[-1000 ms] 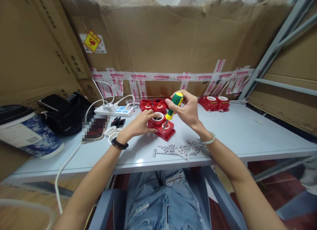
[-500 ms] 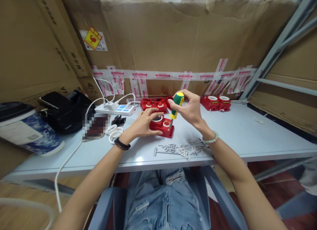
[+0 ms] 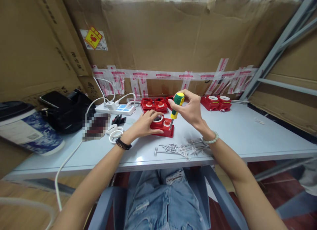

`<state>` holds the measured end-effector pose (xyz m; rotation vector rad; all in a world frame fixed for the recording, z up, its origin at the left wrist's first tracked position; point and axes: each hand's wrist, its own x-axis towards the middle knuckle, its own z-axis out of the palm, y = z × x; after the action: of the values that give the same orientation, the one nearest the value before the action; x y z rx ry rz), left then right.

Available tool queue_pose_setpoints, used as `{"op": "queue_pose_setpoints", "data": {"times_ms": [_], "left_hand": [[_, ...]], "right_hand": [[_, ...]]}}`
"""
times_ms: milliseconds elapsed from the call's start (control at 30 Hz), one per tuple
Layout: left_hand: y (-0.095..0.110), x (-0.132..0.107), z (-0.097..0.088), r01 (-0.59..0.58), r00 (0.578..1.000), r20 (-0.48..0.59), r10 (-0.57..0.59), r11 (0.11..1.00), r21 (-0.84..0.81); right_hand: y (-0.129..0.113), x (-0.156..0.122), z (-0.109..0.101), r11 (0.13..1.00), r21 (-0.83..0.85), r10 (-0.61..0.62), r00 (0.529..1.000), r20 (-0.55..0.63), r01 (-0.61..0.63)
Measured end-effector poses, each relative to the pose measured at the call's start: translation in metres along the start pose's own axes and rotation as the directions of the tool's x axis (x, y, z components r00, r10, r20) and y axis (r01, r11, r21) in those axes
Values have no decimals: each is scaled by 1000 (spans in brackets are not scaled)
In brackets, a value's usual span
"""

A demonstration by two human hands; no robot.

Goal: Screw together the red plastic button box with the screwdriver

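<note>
Screwdriver down into the red box, other hand pinning it flat

Right hand (image 3: 192, 109) is wrapped round the green and yellow screwdriver (image 3: 176, 106), tip standing nearly upright in the red plastic switch box (image 3: 162, 125) mid-table, while the left hand (image 3: 143, 124) presses on the box's near edge with fingers closed over it. I'd say keep the shaft square to the screw and lean on it so it doesn't cam out. Glossy moulded plastic, white rings on top; loose steel screws (image 3: 179, 148) scattered just beside on the smooth pale table (image 3: 247, 134), more red boxes (image 3: 215, 103) at the back
</note>
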<state>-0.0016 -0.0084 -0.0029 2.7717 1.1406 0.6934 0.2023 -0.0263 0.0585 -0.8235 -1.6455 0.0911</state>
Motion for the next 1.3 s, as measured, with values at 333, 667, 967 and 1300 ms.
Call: {"op": "queue_pose_setpoints", "data": {"times_ms": [333,667,967,1300], "left_hand": [[-1,0,1,14,1000,-3,-14,999,52],[1,0,0,31,1000,3,-31,998,60],[-1,0,2,20,1000,-7,-19,998,61],[1,0,2,2,1000,-19,0,996,87]], "right_hand": [[-3,-1,0,1000,-2,1,1000,-6,-1],[-3,-1,0,1000,-10,-2,1000,1,2],[-6,0,-3,983,-183,-8,999,-34,1],[-20,4,6,766,-643,5,1000,4,-2]]}}
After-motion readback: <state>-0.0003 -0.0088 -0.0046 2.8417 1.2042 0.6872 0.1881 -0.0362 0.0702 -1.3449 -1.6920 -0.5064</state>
